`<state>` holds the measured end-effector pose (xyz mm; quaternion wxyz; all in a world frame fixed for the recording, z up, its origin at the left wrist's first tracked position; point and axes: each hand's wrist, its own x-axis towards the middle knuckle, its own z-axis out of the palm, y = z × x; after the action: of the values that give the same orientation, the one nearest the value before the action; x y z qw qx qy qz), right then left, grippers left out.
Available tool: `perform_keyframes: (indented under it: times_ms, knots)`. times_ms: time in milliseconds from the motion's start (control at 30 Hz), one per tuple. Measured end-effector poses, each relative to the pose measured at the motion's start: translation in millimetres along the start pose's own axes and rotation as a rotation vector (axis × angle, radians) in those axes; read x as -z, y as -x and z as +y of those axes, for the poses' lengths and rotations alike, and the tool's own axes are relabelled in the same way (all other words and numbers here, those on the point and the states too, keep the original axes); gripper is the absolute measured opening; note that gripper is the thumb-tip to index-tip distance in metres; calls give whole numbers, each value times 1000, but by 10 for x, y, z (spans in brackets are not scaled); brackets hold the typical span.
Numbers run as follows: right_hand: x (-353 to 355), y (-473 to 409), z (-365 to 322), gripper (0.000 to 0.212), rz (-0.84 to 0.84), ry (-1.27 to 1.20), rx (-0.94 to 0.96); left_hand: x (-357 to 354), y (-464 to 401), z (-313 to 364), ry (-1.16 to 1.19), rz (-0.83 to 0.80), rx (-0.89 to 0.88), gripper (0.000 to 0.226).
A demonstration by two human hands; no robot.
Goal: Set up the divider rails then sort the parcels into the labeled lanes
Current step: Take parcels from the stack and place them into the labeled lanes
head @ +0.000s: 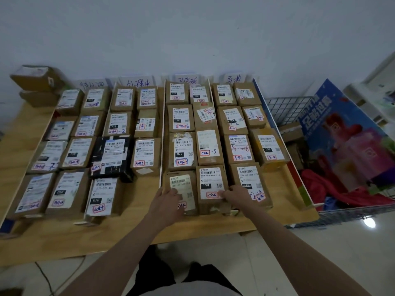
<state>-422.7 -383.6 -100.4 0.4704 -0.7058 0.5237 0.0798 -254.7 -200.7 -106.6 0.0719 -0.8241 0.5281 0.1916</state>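
Two cardboard parcels sit side by side at the near end of the third lane, right under the hands. The left hand (168, 198) lies on the left parcel (181, 189), fingers spread flat over its label and its left edge. The right hand (234, 194) rests at the right side of the right parcel (210, 185), fingers loosely bent against it; whether they actually grip it cannot be told. Beyond the hands, more parcels fill the lane in pairs up to the wall. A white divider rail (162, 133) runs just left of the left hand, and another rail (215, 116) runs away from the right hand between the third and fourth lanes. Handwritten lane labels (187, 79) stand at the far end against the wall. Further left of the hands, two more lanes hold parcels on the wooden table (139, 227). To the right of the right hand stands a wire basket (333, 212) holding a blue printed board (342, 133).
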Motion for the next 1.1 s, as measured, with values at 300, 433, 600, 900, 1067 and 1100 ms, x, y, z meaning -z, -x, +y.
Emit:
perform_keyframes:
  times_ms: [300, 433, 600, 900, 1067, 1100]
  knots:
    - [66, -121, 36, 32, -65, -142, -39, 45, -16, -21, 42, -20, -3, 46]
    - [64, -141, -5, 31, -65, -166, -51, 47, -36, -29, 47, -24, -10, 46]
    - [15, -190, 11, 27, -40, -87, -64, 45, -71, -24, 48, -14, -12, 43]
    - [-246, -173, -7, 40, 141, 403, 97, 8, -103, 10, 51, 11, -2, 45]
    - [-190, -175, -178, 35, 99, 426, 123, 78, -129, 6, 50, -5, -5, 43]
    - [-158, -183, -236, 35, 100, 441, 142, 112, -141, -4, 49, 1, -1, 43]
